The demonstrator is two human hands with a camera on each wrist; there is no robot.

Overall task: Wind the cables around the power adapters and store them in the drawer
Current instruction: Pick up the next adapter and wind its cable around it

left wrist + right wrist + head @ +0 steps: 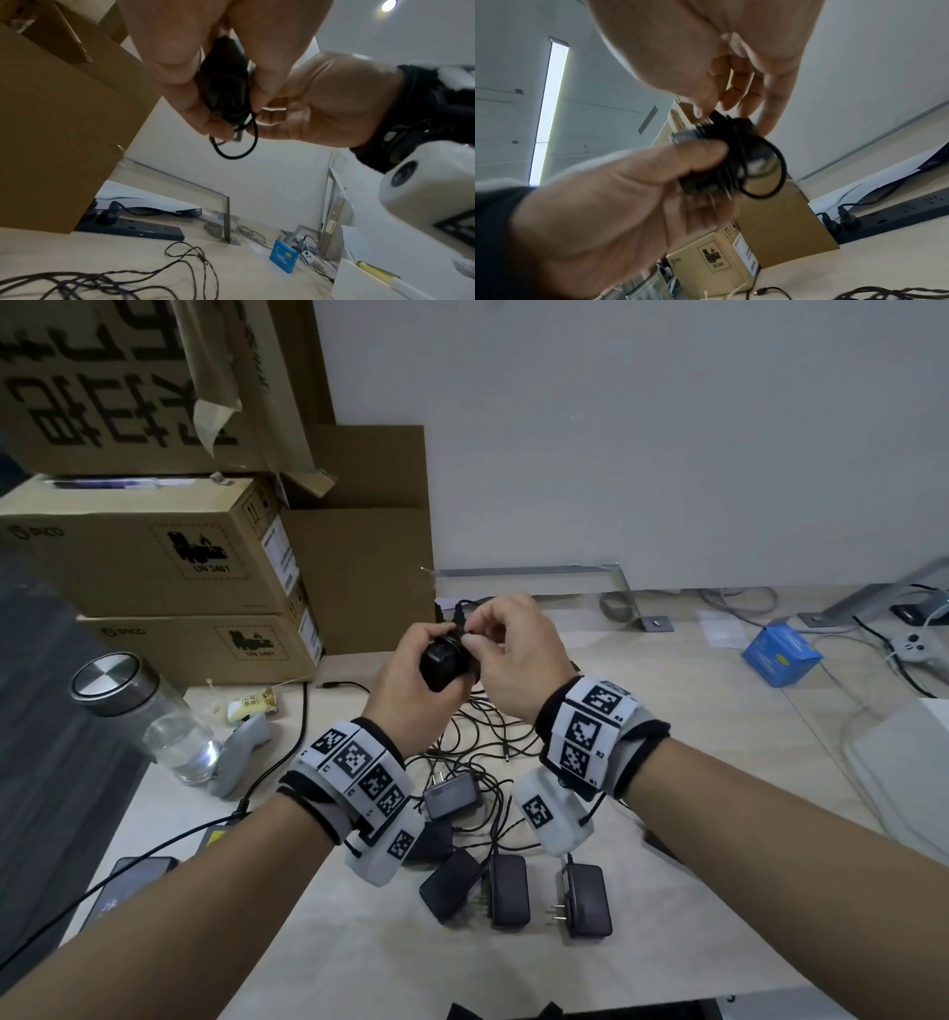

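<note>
My left hand (411,683) grips a black power adapter (442,666) held up above the table, with its thin black cable wound round it. My right hand (508,649) pinches the cable end (464,629) at the top of the adapter. In the left wrist view a loose loop of cable (240,149) hangs below the adapter (226,81). In the right wrist view the same loop (779,162) stands out beside the wound adapter (706,164). Several more black adapters (508,891) lie on the table below my wrists, their cables tangled (477,737). No drawer is in view.
Stacked cardboard boxes (154,557) stand at the back left. A clear water bottle (149,716) and a grey controller (241,752) sit at the left. A blue box (780,654) lies at the right; a black power strip (133,229) lies by the wall.
</note>
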